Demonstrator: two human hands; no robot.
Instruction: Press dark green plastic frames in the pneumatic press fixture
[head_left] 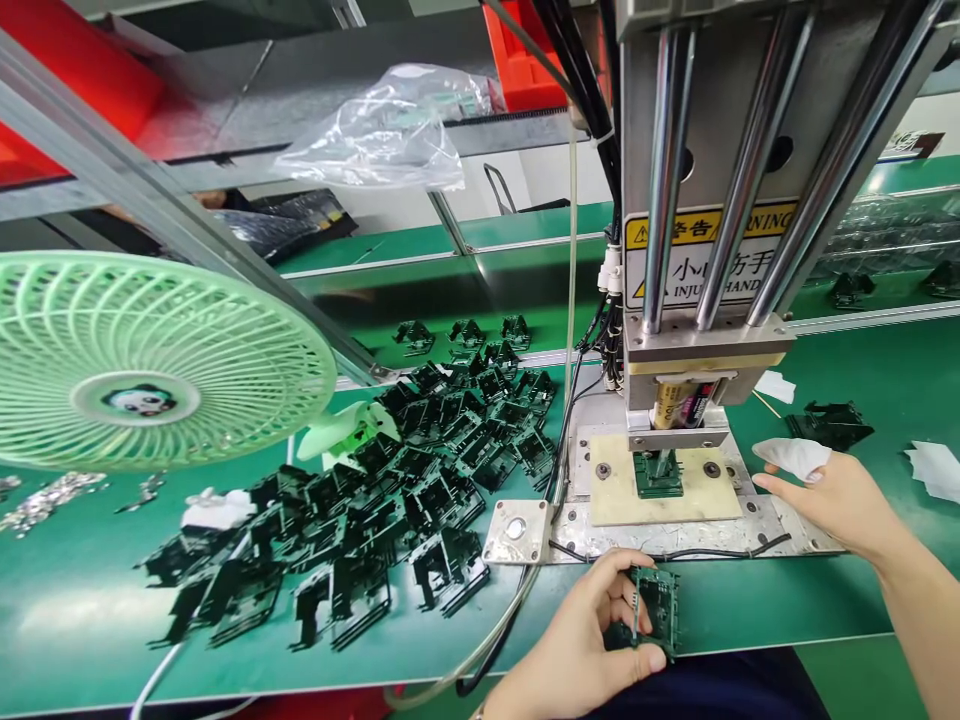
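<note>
My left hand [589, 640] grips a black plastic housing [664, 605], open-framed with small slots, at the front edge of the table. White wrapping covers a finger of my right hand [840, 490]. That hand hovers at the right side of the press base, thumb and finger apart, with nothing seen between them. In the press, a similar black part [658, 475] sits on the cream plate [619, 500] under the lowered press head [675, 425]. Another black housing [831, 425] lies just beyond my right hand.
Several black housings [450, 450] are heaped left of the press. A button box [517, 530] sits at its base, with cables and a tube beside it. A green fan [150, 360] stands at left, near small metal pieces [52, 500]. White scraps [937, 468] lie at right.
</note>
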